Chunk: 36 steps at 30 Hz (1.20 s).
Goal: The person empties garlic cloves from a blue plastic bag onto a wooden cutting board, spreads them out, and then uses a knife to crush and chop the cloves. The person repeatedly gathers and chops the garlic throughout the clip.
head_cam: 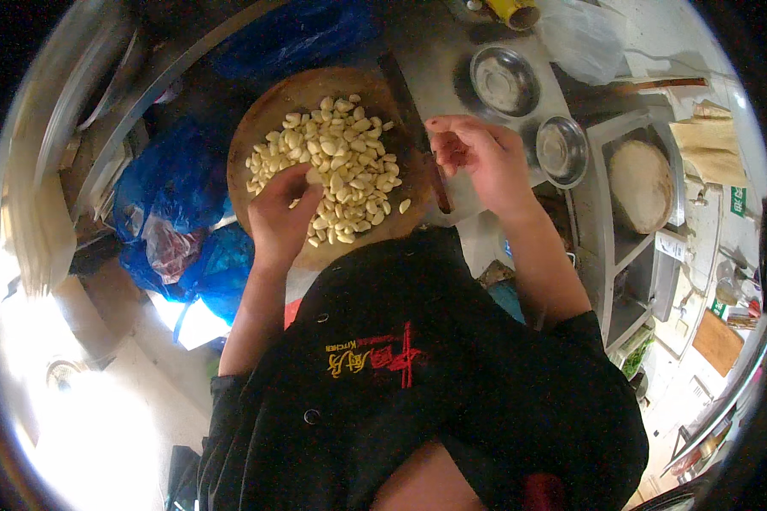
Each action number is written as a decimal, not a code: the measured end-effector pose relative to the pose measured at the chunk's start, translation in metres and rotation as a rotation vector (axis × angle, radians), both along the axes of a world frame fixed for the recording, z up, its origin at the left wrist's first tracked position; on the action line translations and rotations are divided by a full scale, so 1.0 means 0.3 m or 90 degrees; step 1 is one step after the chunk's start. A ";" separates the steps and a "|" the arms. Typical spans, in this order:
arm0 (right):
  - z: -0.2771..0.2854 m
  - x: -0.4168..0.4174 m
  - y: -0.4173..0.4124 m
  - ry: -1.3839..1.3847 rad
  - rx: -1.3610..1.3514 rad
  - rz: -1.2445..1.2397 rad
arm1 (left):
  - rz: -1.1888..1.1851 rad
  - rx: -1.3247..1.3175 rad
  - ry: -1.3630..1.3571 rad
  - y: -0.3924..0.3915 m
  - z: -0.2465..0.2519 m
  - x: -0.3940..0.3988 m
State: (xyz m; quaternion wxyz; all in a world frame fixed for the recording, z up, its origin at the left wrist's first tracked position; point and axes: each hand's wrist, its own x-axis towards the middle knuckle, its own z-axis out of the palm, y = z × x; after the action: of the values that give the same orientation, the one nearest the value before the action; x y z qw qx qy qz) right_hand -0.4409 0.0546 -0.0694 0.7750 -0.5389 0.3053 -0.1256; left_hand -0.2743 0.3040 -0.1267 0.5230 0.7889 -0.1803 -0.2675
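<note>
A heap of peeled garlic cloves (342,144) covers much of a round wooden chopping board (262,118) in front of me. My left hand (278,211) is over the heap's near left side, with a pale clove (314,175) pinched between thumb and forefinger. A single loose clove (405,205) lies apart at the right. Along the board's right edge rests a dark-bladed kitchen knife (444,197) with a brown handle. Just right of it my right hand (482,150) is raised above the metal counter, fingers loosely curled and nothing visible in them.
Two steel bowls, the farther (505,83) and the nearer (561,152), stand on the counter at right. Beyond them a round wooden block (641,185) sits in a metal basin. Blue plastic bags (172,175) crowd the left, and a clear bag (581,38) lies at far right.
</note>
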 end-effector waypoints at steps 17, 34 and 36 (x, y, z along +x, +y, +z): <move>-0.485 0.746 -0.067 0.067 -0.451 0.001 | -0.057 0.111 -0.053 0.089 -0.018 -0.063; -0.365 -0.074 0.086 0.297 -0.793 0.103 | -0.265 0.106 -0.482 -0.073 -0.139 0.011; -0.424 -0.076 0.120 0.319 -0.697 0.110 | -0.298 0.112 -0.553 -0.115 -0.173 0.017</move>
State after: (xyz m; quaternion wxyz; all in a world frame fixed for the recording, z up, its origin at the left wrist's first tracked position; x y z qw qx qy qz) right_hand -0.4638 0.0906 -0.1966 0.2974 -0.8950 0.3248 -0.0703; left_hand -0.2693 0.2697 -0.1785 0.2568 0.8070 -0.5303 -0.0390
